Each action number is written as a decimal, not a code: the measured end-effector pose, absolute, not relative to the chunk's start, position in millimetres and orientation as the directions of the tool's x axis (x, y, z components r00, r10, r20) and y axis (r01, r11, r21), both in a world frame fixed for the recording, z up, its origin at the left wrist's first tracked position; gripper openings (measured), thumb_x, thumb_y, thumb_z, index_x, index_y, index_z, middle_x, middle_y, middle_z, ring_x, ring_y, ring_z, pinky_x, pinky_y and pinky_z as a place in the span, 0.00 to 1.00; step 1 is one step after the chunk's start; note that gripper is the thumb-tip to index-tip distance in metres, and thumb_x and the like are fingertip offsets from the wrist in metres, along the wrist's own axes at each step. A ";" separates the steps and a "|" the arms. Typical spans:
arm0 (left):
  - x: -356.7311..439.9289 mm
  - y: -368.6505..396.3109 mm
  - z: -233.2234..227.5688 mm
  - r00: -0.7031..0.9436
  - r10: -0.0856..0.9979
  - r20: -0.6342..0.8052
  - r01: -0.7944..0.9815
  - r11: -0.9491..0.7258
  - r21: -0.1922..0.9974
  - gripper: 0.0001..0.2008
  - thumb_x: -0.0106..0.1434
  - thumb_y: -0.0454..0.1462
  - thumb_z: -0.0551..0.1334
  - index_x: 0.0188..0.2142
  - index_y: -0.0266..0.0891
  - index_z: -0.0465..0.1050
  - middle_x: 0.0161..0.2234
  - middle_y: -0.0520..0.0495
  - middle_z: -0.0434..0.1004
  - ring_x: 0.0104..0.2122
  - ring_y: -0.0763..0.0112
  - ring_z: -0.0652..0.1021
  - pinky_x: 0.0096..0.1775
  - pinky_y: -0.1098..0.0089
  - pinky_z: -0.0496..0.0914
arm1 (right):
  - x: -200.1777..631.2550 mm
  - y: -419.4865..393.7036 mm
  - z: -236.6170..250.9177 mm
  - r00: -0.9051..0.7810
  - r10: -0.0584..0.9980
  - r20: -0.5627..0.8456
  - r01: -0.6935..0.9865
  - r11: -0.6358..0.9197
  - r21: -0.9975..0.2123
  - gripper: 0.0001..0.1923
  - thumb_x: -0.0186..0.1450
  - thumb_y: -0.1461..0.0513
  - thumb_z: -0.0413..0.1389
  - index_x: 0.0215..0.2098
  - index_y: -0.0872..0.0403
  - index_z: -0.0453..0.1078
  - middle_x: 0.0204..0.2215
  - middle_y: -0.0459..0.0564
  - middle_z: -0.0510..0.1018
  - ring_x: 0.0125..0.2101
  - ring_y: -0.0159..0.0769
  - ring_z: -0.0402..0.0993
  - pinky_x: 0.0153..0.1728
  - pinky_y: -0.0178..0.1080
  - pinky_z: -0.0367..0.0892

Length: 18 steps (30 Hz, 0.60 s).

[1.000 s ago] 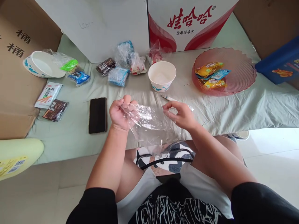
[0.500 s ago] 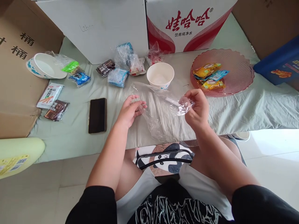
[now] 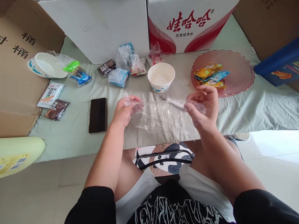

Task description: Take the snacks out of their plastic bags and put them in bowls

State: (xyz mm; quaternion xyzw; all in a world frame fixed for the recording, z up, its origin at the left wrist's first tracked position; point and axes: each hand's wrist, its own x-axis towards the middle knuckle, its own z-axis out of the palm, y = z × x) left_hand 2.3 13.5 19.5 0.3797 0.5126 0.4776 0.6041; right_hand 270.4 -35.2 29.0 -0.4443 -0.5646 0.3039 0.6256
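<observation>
Left hand (image 3: 124, 109) is pinching one end of a clear plastic bag (image 3: 161, 116); right hand (image 3: 203, 107) is gripping the other, stretching it over the bed's (image 3: 257, 109) near edge.

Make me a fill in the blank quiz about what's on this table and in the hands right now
1. Both hands, left hand and right hand, hold a clear plastic ____ stretched between them.
2. The pink dish holds wrapped ____.
3. The black phone lies to the ____ of the left hand.
4. The white paper bowl behind the hands stands ____.

Missing words: bag; snacks; left; upright
</observation>
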 end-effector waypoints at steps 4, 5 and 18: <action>-2.6 18.4 19.6 -0.056 0.980 -0.192 -0.251 0.172 0.953 0.13 0.54 0.41 0.75 0.34 0.41 0.75 0.32 0.49 0.85 0.32 0.69 0.85 0.32 0.74 0.78 | 275.3 -31.6 25.4 0.052 0.967 0.250 0.207 0.234 -0.950 0.20 0.60 0.45 0.68 0.37 0.49 0.71 0.34 0.48 0.80 0.33 0.35 0.77 0.33 0.39 0.72; -5.0 19.4 19.1 -0.055 0.980 -0.192 -0.209 0.177 0.962 0.13 0.55 0.41 0.75 0.35 0.41 0.75 0.31 0.49 0.85 0.31 0.69 0.85 0.31 0.74 0.78 | 276.2 -30.3 24.2 0.071 0.974 0.216 0.201 0.198 -0.959 0.20 0.61 0.45 0.67 0.34 0.49 0.70 0.32 0.47 0.80 0.31 0.35 0.76 0.32 0.39 0.71; -32.6 21.9 15.1 -0.049 0.999 0.007 -0.172 -0.015 0.985 0.19 0.50 0.43 0.78 0.35 0.43 0.74 0.26 0.55 0.78 0.23 0.76 0.77 0.27 0.74 0.73 | 287.8 -20.3 13.0 0.135 0.987 0.082 0.047 0.076 -0.996 0.17 0.59 0.51 0.68 0.40 0.49 0.71 0.23 0.40 0.75 0.24 0.31 0.75 0.28 0.36 0.70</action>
